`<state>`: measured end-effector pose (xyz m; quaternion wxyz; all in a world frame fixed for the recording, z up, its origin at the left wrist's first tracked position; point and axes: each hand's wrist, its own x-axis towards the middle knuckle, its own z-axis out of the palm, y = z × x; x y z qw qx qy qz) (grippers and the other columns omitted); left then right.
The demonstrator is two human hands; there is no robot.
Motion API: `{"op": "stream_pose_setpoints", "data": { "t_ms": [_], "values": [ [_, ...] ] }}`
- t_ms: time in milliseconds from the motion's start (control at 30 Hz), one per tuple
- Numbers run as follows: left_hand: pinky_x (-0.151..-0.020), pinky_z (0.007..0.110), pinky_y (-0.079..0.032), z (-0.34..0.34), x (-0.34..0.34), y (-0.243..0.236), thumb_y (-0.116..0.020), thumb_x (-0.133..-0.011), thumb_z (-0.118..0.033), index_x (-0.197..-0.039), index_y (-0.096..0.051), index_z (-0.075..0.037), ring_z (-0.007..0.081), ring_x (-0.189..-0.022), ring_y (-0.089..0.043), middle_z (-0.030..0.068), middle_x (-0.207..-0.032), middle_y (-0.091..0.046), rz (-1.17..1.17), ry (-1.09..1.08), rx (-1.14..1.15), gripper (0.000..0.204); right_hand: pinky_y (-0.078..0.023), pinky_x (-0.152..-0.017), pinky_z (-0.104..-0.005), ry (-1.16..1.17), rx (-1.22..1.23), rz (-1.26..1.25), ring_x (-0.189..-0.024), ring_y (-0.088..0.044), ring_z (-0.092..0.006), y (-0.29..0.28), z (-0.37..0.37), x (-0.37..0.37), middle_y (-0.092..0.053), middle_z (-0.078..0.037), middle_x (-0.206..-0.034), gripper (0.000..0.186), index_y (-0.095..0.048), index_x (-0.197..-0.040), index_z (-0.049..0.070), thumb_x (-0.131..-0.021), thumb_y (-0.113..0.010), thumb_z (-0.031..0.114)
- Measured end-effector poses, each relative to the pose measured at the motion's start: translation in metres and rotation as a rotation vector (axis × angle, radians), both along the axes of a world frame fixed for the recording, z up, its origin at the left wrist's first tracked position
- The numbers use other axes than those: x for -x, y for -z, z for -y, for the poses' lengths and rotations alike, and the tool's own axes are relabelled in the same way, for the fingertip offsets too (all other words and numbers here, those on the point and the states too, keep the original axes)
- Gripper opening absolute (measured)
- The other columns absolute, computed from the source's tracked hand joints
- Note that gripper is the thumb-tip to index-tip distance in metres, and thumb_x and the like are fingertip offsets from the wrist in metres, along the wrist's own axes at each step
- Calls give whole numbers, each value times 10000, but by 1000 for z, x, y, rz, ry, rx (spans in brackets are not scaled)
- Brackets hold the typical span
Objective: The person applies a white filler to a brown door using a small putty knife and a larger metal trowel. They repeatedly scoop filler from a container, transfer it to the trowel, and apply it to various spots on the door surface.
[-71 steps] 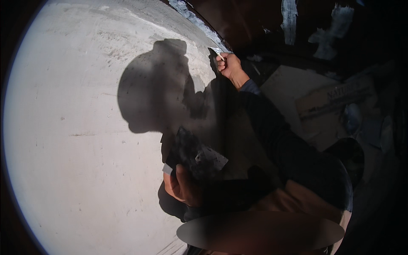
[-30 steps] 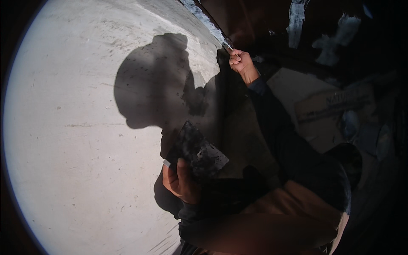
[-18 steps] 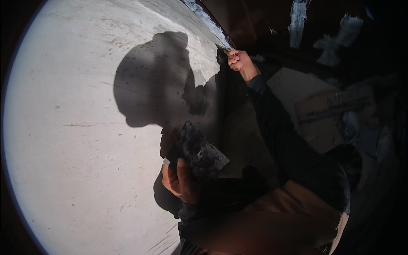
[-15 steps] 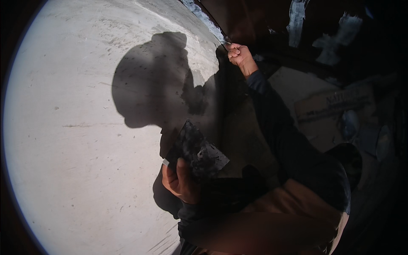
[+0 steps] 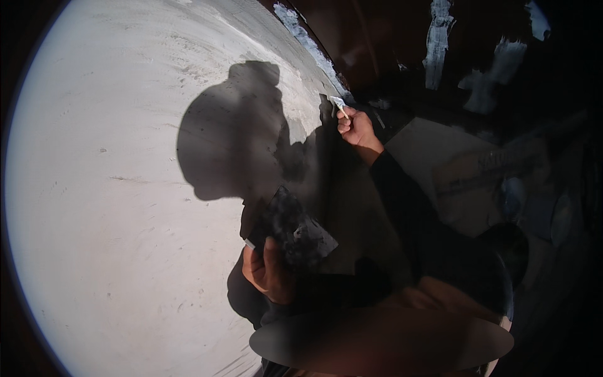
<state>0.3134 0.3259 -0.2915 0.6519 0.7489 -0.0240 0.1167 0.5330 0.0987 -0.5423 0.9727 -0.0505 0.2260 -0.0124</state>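
Note:
My left hand [image 5: 269,275] grips a dark square plate [image 5: 300,227] by its near edge, thumb on top. Smears and pale spots cover the plate, which sits tilted beside the wall. At the end of my outstretched arm, my right hand [image 5: 359,132] is closed on the thin handle of a small spatula [image 5: 340,104] with white material on its blade. That blade is close to the seam where the pale wall [image 5: 107,213] meets a dark brown panel [image 5: 370,38]; whether it touches is unclear. A strip of white paste [image 5: 308,41] runs along this seam.
White patches [image 5: 438,44] mark the dark panel. In the shade at the right lie a printed cardboard piece [image 5: 465,176] and a blurry pale container [image 5: 512,198]. My shadow [image 5: 229,138] falls across the wall.
My right hand has come down and slightly right in the picture, and the spatula's white-loaded blade now shows plainly. The view has shifted a little; my left hand still holds the plate.

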Motion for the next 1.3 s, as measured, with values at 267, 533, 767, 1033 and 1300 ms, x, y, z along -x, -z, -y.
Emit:
{"op": "stream_pose_setpoints", "data": {
  "t_ms": [267,533,767,1033,1300],
  "values": [
    [-781,290,-526,4,-12,-7,-546,-945,-159,-1173,-593,40,172,-852,-661,102,-1010,-685,-233,42,511,306,-407,-552,-216,-263,680,180,-629,-515,-69,-42,14,78,-592,6,-816,360,-590,-1354,126,-999,-551,167],
    [-794,287,-526,-20,-17,-3,-569,-930,-127,-1142,-624,34,162,-850,-665,96,-1010,-689,-409,174,647,273,-495,-761,-298,58,1543,241,-799,-615,-186,-84,30,26,-595,-91,-862,299,-657,-1202,17,-905,-644,46],
    [-823,298,-526,-25,-15,-1,-577,-910,-72,-1137,-624,44,163,-872,-668,96,-1012,-690,-423,188,702,259,-529,-680,-404,655,2304,-8,-756,-678,-368,-102,53,-36,-667,-220,-910,179,-626,-1038,-14,-865,-617,31],
    [-858,284,-486,-55,7,-20,-603,-952,-113,-1127,-640,24,122,-920,-638,70,-1033,-697,-486,228,745,226,-507,-797,-527,399,2447,-275,-896,-651,-454,-147,41,-37,-677,-257,-927,159,-577,-952,2,-887,-553,144],
    [-887,290,-496,-56,8,-19,-566,-927,-70,-1160,-622,47,156,-927,-658,99,-1053,-692,-478,219,751,267,-504,-772,-549,297,2525,-224,-835,-660,-466,-125,39,-30,-680,-264,-855,145,-559,-996,21,-899,-534,125]
  ]
}}
